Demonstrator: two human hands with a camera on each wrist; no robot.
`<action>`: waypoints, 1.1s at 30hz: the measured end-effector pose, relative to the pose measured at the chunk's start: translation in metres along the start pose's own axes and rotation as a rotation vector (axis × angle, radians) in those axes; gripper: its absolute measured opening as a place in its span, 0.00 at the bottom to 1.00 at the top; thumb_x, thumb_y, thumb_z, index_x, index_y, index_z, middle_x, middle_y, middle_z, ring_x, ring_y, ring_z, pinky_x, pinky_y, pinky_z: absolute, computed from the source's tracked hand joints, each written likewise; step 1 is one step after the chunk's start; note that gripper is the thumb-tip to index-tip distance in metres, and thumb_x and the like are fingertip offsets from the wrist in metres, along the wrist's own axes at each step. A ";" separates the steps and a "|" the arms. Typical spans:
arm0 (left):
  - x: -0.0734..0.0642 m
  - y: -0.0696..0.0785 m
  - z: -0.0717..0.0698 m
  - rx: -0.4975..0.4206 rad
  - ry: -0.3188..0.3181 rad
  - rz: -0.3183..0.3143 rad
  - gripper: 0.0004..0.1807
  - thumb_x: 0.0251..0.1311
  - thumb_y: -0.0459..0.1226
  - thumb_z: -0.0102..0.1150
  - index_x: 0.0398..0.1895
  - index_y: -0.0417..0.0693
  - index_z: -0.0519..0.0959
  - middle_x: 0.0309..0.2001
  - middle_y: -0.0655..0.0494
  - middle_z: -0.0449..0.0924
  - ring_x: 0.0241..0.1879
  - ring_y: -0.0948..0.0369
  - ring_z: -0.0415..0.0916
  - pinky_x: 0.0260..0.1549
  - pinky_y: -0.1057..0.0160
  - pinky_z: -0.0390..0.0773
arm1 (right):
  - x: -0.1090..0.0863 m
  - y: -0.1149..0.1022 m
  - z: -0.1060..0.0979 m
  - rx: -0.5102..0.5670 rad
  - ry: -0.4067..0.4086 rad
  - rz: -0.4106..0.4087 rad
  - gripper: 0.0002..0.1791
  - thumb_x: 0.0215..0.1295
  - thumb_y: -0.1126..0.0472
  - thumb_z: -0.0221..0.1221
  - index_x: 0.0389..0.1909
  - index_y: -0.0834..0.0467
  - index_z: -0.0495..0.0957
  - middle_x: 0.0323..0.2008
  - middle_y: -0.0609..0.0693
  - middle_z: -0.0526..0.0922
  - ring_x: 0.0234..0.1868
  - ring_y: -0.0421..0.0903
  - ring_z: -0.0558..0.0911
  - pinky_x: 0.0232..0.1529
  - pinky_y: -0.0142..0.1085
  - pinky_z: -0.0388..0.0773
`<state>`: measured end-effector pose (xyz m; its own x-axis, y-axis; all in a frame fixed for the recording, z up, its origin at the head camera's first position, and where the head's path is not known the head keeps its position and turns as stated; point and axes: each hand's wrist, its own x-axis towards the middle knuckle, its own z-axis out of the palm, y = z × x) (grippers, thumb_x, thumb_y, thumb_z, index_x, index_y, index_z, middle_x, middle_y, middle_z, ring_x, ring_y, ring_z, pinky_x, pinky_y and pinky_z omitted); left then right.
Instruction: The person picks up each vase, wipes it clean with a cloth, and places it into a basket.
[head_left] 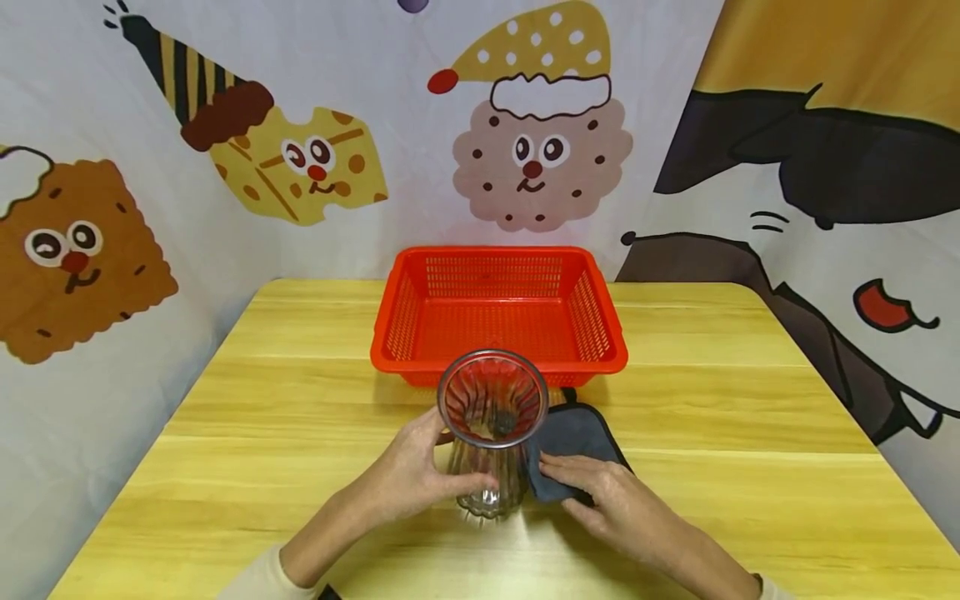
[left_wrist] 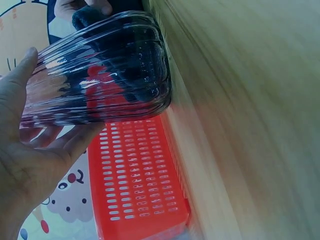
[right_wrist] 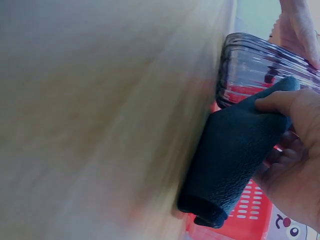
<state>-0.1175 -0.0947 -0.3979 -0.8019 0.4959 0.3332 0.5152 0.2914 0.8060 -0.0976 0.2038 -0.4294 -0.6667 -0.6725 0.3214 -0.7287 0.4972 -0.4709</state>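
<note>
A clear ribbed glass vase [head_left: 491, 467] with a flared rim stands upright over the table's middle. My left hand [head_left: 412, 471] grips it round the side, thumb in front and fingers behind, also plain in the left wrist view, where the vase [left_wrist: 120, 70] lies across the palm. A dark grey-blue cloth [head_left: 573, 433] with black edging is in my right hand [head_left: 618, 500], pinched between thumb and fingers. Folded over, the cloth [right_wrist: 235, 150] comes up against the vase's right side in the right wrist view.
Behind the vase sits a red plastic basket [head_left: 495, 329] with slotted walls, near the table's far edge. The wood-grain table [head_left: 285, 400] spreads to both sides. A printed cartoon curtain [head_left: 420, 167] hangs behind and beside it.
</note>
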 end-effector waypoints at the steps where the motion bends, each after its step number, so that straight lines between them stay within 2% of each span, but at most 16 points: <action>1: 0.000 0.000 0.000 0.002 0.001 -0.001 0.45 0.50 0.49 0.80 0.72 0.60 0.68 0.66 0.63 0.72 0.65 0.59 0.71 0.56 0.52 0.81 | 0.000 0.000 -0.001 -0.007 -0.006 0.000 0.27 0.59 0.70 0.70 0.61 0.63 0.80 0.59 0.56 0.81 0.58 0.54 0.81 0.53 0.51 0.83; 6: -0.001 0.000 -0.001 0.002 0.005 -0.005 0.45 0.50 0.49 0.80 0.72 0.61 0.68 0.67 0.63 0.71 0.65 0.58 0.70 0.55 0.52 0.81 | 0.003 -0.001 -0.003 -0.041 -0.020 0.032 0.27 0.59 0.70 0.70 0.61 0.62 0.80 0.58 0.54 0.82 0.57 0.52 0.82 0.52 0.49 0.84; 10: -0.001 0.000 -0.001 -0.006 0.001 -0.011 0.45 0.50 0.49 0.80 0.72 0.62 0.67 0.67 0.63 0.71 0.66 0.58 0.70 0.56 0.51 0.80 | 0.003 -0.001 -0.005 0.002 0.019 0.120 0.25 0.63 0.70 0.67 0.62 0.58 0.79 0.56 0.50 0.83 0.53 0.44 0.82 0.48 0.42 0.85; 13: 0.000 0.000 -0.001 -0.010 -0.001 -0.020 0.46 0.50 0.49 0.80 0.72 0.63 0.67 0.67 0.64 0.71 0.66 0.59 0.69 0.56 0.52 0.80 | 0.003 -0.002 -0.009 0.086 0.088 0.205 0.25 0.66 0.71 0.64 0.63 0.53 0.78 0.54 0.47 0.83 0.45 0.40 0.80 0.41 0.36 0.83; 16: 0.000 0.001 -0.001 -0.013 -0.004 -0.028 0.46 0.50 0.50 0.80 0.73 0.63 0.66 0.68 0.65 0.71 0.67 0.59 0.68 0.57 0.53 0.79 | 0.004 -0.003 -0.014 0.173 0.167 0.245 0.25 0.67 0.72 0.63 0.62 0.51 0.79 0.52 0.47 0.84 0.41 0.41 0.81 0.38 0.34 0.81; 19: 0.000 0.002 -0.001 -0.012 -0.006 -0.032 0.47 0.50 0.51 0.80 0.73 0.64 0.66 0.68 0.65 0.70 0.67 0.60 0.68 0.57 0.54 0.79 | 0.005 -0.006 -0.021 0.246 0.236 0.274 0.20 0.68 0.71 0.63 0.59 0.52 0.80 0.51 0.48 0.85 0.44 0.43 0.83 0.40 0.34 0.84; 23: 0.001 0.001 -0.001 0.021 -0.007 -0.036 0.47 0.49 0.54 0.79 0.73 0.65 0.66 0.68 0.66 0.70 0.67 0.61 0.68 0.57 0.54 0.79 | 0.005 -0.013 -0.030 0.322 0.289 0.379 0.14 0.74 0.66 0.60 0.57 0.53 0.79 0.49 0.47 0.84 0.46 0.44 0.83 0.42 0.35 0.84; 27: -0.002 -0.001 -0.002 0.026 -0.031 -0.069 0.47 0.52 0.56 0.76 0.75 0.70 0.62 0.70 0.70 0.66 0.70 0.62 0.63 0.64 0.45 0.71 | 0.007 -0.022 -0.036 0.362 0.337 0.486 0.13 0.78 0.61 0.56 0.59 0.55 0.75 0.50 0.49 0.82 0.49 0.44 0.81 0.44 0.34 0.83; 30: -0.006 -0.003 -0.004 -0.001 -0.052 -0.080 0.49 0.57 0.51 0.75 0.78 0.72 0.56 0.74 0.70 0.61 0.74 0.61 0.56 0.68 0.38 0.61 | 0.008 -0.028 -0.040 0.417 0.403 0.528 0.14 0.79 0.61 0.54 0.61 0.59 0.73 0.49 0.53 0.82 0.48 0.46 0.82 0.44 0.35 0.84; 33: -0.008 -0.004 -0.005 -0.032 -0.064 -0.053 0.47 0.59 0.42 0.73 0.78 0.67 0.58 0.73 0.67 0.64 0.73 0.59 0.58 0.68 0.35 0.60 | 0.010 -0.035 -0.044 0.473 0.465 0.548 0.15 0.79 0.61 0.53 0.62 0.61 0.72 0.48 0.57 0.83 0.45 0.47 0.85 0.42 0.36 0.86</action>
<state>-0.1143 -0.1039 -0.4015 -0.8062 0.5323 0.2583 0.4618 0.2933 0.8371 -0.0852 0.2040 -0.3737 -0.9772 -0.0595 0.2037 -0.2117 0.3361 -0.9177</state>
